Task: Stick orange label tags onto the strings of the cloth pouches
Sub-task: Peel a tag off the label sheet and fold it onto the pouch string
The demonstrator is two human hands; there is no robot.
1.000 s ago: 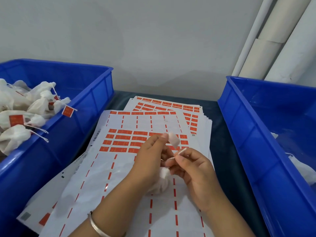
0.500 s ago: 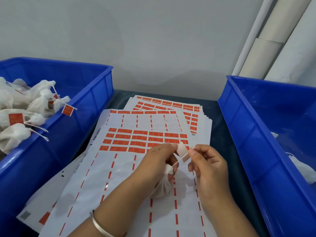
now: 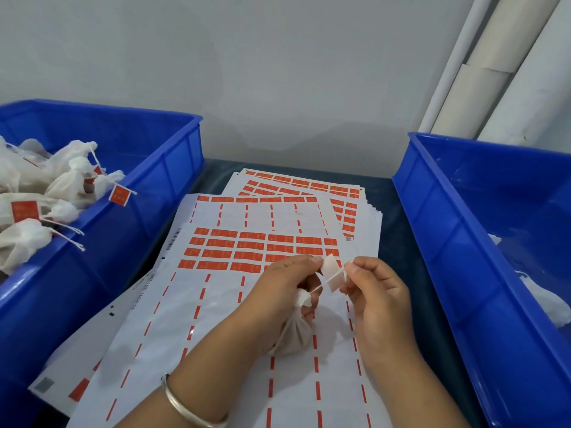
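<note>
My left hand grips a small white cloth pouch against the sheet and pinches one end of a label tag, whose pale back faces me. The pouch's white string runs up from the knot across the tag. My right hand pinches the tag's other end together with the string's tip. Below lies the top label sheet with rows of orange labels.
A blue bin on the left holds several pouches with orange tags. A blue bin on the right holds a few white pouches. More label sheets are stacked behind. White pipes lean at the back right.
My right hand has come up from the string to the tag. The tag now lies spread between both hands with the string across its back; the pouch has sunk lower on the sheet.
</note>
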